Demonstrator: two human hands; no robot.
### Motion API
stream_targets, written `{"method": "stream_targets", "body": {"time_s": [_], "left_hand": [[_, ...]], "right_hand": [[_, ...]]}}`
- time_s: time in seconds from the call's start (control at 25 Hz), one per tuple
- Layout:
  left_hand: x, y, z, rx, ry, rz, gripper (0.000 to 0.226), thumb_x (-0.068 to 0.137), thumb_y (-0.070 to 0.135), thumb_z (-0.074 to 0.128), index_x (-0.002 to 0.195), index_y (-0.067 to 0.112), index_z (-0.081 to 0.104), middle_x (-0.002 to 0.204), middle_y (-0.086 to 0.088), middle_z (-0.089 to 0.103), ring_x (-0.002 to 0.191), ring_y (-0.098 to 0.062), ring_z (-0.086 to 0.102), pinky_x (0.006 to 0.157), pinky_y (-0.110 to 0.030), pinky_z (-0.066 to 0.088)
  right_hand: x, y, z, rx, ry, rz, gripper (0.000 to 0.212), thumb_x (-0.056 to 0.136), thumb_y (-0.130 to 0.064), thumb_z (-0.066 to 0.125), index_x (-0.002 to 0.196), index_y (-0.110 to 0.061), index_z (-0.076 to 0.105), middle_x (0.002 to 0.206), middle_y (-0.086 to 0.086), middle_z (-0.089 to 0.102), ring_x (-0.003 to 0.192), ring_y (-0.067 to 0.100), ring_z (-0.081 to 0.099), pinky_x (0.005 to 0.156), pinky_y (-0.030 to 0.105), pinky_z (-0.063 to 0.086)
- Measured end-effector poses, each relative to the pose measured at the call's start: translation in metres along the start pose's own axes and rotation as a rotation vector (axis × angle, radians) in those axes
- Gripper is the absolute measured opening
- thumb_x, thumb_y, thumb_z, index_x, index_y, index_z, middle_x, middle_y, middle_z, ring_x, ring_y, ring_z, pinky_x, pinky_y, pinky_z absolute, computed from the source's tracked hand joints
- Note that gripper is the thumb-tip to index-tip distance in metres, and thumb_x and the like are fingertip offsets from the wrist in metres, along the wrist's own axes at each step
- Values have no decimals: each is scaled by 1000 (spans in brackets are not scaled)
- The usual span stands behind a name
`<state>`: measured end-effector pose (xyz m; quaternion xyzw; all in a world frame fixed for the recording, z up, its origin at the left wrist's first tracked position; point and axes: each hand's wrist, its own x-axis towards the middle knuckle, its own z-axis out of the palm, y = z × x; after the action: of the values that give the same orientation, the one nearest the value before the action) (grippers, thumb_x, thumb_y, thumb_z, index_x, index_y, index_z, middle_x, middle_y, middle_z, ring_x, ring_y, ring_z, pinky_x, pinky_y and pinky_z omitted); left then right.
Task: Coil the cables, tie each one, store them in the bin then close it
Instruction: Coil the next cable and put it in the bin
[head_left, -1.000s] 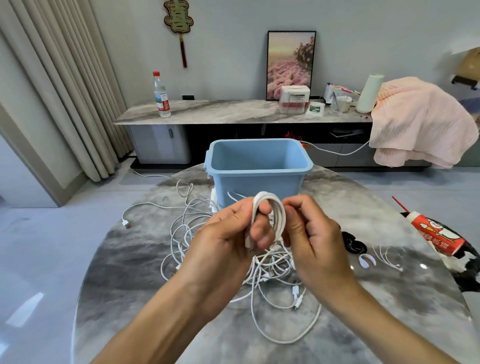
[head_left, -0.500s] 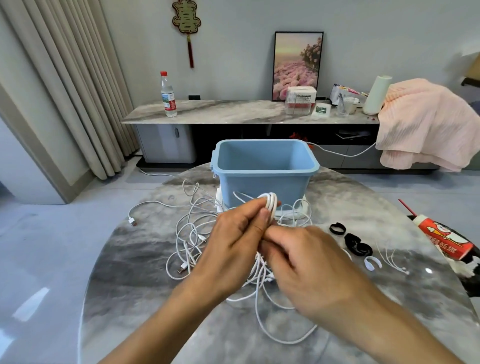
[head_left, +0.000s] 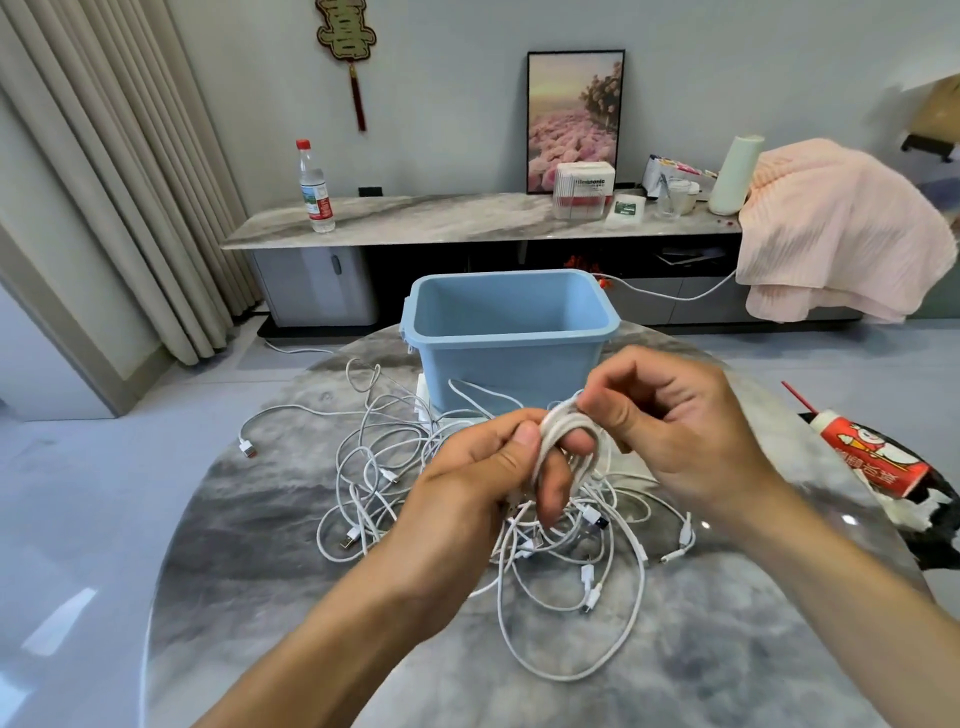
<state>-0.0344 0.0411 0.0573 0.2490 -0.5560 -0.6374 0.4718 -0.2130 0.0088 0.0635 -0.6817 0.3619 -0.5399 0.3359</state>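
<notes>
A small coil of white cable (head_left: 557, 427) is wound round the fingers of my left hand (head_left: 488, 467), whose thumb presses it in place. My right hand (head_left: 675, 415) pinches the coil's upper right turn with curled fingers. Both hands hover over a tangled heap of loose white cables (head_left: 395, 467) spread across the round marble table (head_left: 249, 597). Behind the hands stands the open light-blue bin (head_left: 457, 358), with nothing visible inside. The black ties are hidden behind my right hand.
A red-and-white tube (head_left: 872, 457) lies at the table's right edge. One cable end with a plug (head_left: 248, 447) trails off to the left. Beyond the table stands a low sideboard (head_left: 441, 221) with a water bottle (head_left: 314, 189), boxes and a pink blanket (head_left: 836, 228).
My right hand has risen from below the coil to its upper right and now pinches a turn there. The left hand keeps holding the coil, which now shows as loops round its fingers.
</notes>
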Motion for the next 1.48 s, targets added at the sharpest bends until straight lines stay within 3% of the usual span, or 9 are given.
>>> {"method": "stream_targets", "body": {"time_s": [0.16,0.28,0.4,0.56,0.72,0.92,1.2,1.28,1.48], "left_hand": [[1,8,-8,-315,155,57,24,96,16,44,96,6,66,68,-5,58,69,-16,55,86,-33,43],[7,3,-19,-291,336,67,28,98,21,40,108,7,62,74,-1,64,78,-15,63,78,-32,41],[8,-6,-32,198,445,156,26,100,27,44,109,13,65,76,2,65,79,-12,61,70,-25,44],[5,-11,-36,728,264,223,28,101,23,41,106,8,64,76,0,63,69,-3,56,65,-16,43],[3,-5,-31,449,99,128,27,100,22,42,94,6,62,74,-16,53,72,-17,50,70,-28,42],[-2,-1,-9,58,-30,-59,22,92,24,51,90,3,60,62,4,44,60,-13,37,74,-39,35],[-3,3,-6,-166,67,-103,26,90,24,50,80,6,66,56,2,30,52,-11,31,54,-16,32],[-2,2,-5,-192,95,-96,27,90,24,50,78,5,66,55,2,31,50,-11,34,52,-15,36],[-1,2,-7,-215,176,-80,26,89,25,52,79,5,66,55,3,33,51,-10,34,52,-16,33]], "right_hand": [[-20,20,34,-101,45,111,18,97,-30,56,87,-24,69,56,-9,46,51,5,37,49,25,30],[-44,13,76,-351,-142,166,20,100,-32,41,97,-23,59,66,-10,55,59,8,48,58,33,39],[-53,-16,93,-551,-288,259,10,103,-25,37,101,-25,46,88,-2,61,81,20,57,70,37,41],[-43,-58,75,-848,-397,166,16,104,-32,36,90,-26,42,86,-1,60,82,25,55,69,34,34],[-19,-64,27,-660,-286,-14,27,96,-40,51,75,-26,59,55,-15,49,54,5,43,55,20,33],[-5,-45,-9,87,-399,257,19,95,-19,49,103,-16,66,64,-7,52,60,9,44,56,19,38],[-20,-37,5,-1099,-219,-110,31,100,-46,22,95,-25,43,63,-3,57,62,27,52,55,37,33],[-25,-42,19,-1085,-187,-53,27,103,-41,20,97,-25,41,58,-6,54,56,25,51,53,36,27],[-26,-41,25,-339,-265,270,29,102,-42,33,110,-27,58,82,6,67,79,27,60,77,51,48]]}}
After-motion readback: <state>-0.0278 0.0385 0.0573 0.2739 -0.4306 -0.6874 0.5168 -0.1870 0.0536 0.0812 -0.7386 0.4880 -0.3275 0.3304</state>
